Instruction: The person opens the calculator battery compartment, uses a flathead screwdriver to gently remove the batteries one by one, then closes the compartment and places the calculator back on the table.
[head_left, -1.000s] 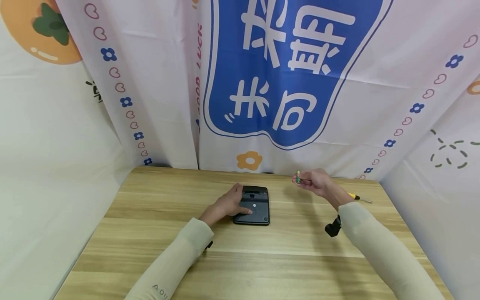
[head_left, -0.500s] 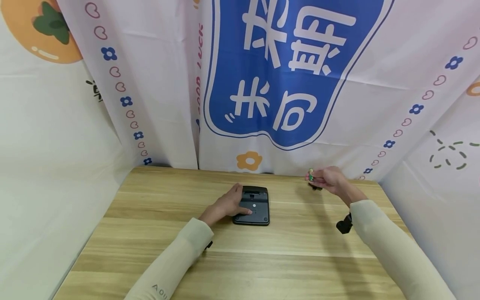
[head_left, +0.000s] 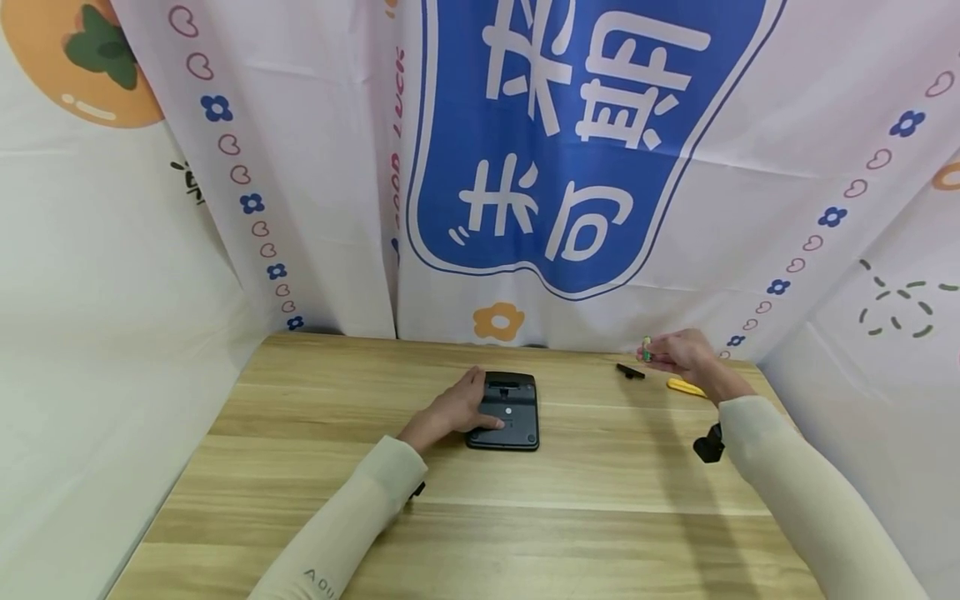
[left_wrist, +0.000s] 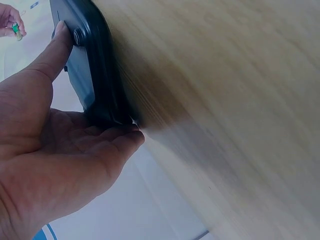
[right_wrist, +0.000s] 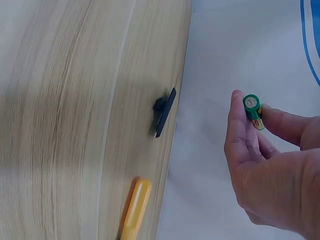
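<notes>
A black calculator (head_left: 517,429) lies face down on the table, a small battery slot uncovered near its far end. My left hand (head_left: 453,407) holds it by the left side, thumb across its back and fingers at its edge; the left wrist view shows the same grip on the calculator (left_wrist: 90,65). To the right, my right hand (head_left: 684,353) pinches a small green and gold battery (head_left: 647,350) between thumb and fingers, raised near the back edge. One round metal end of the battery (right_wrist: 251,103) faces the right wrist camera.
A small black battery cover (head_left: 630,372) lies on the table near the back edge, left of my right hand. Beside it is a yellow screwdriver handle (head_left: 686,387), partly behind the right wrist. A printed cloth (head_left: 450,308) hangs along the table's back edge.
My right hand has moved right with the battery, bringing the black cover and the yellow handle's near end into sight. The left hand and the calculator have stayed put.
</notes>
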